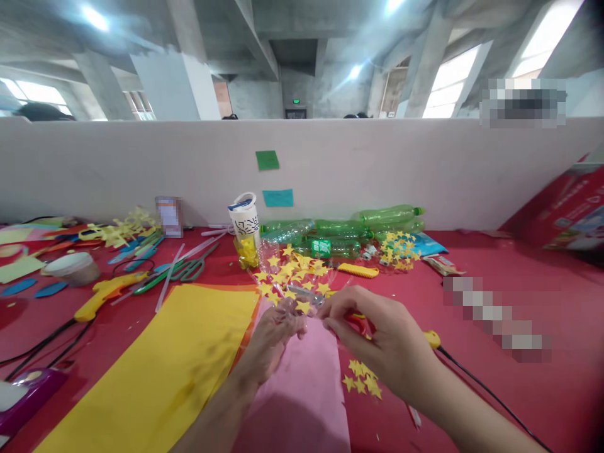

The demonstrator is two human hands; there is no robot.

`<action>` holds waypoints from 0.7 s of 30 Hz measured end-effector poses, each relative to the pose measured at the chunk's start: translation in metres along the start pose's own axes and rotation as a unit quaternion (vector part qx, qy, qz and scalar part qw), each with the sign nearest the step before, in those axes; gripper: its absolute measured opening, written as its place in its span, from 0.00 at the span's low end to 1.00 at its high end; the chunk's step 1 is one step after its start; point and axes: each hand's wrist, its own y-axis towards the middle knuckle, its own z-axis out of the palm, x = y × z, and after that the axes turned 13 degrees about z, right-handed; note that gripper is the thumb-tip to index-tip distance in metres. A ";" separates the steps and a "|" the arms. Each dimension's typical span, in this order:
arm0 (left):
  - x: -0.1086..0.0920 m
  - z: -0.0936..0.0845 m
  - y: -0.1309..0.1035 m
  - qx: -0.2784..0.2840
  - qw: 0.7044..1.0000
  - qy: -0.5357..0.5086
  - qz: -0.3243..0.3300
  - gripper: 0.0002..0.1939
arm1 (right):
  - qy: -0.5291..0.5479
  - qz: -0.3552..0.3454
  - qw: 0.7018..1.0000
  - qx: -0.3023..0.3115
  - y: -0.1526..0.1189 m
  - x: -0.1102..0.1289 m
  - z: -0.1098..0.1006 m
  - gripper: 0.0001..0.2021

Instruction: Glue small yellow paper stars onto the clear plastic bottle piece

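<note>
My left hand [278, 330] is closed on a piece of clear plastic dotted with yellow stars [302, 270], above pink paper [302, 390]. Just right of it, my right hand [372, 327] has thumb and index finger pinched together close to a star at the plastic's near edge; what lies between those fingertips is too small to make out. Scissors [306, 294] show partly behind the hands. More yellow stars [362, 379] lie on the red table below my right hand.
Yellow paper [179, 358] covers the left front. Green bottles [340, 229] lie by the white partition [330, 157], near a white cup [245, 220]. A yellow glue gun [106, 292] and green scissors [191, 269] are left; a black cord [486, 390] runs at right.
</note>
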 end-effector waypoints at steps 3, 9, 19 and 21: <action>-0.001 0.001 0.001 -0.003 1.000 0.001 -0.004 0.07 | -0.008 0.003 1.000 -0.002 -0.001 0.000 0.000 0.07; -0.004 0.006 0.002 -0.031 0.999 0.003 -0.011 0.06 | -0.074 -0.032 0.997 -0.006 -0.003 0.000 -0.001 0.12; -0.016 0.012 -0.001 -0.041 0.998 0.021 -0.037 0.09 | -0.135 -0.063 0.988 -0.035 -0.006 0.003 -0.009 0.13; -0.015 0.011 0.000 -0.036 0.998 0.024 -0.037 0.10 | -0.127 -0.063 0.989 -0.048 -0.006 0.003 -0.012 0.12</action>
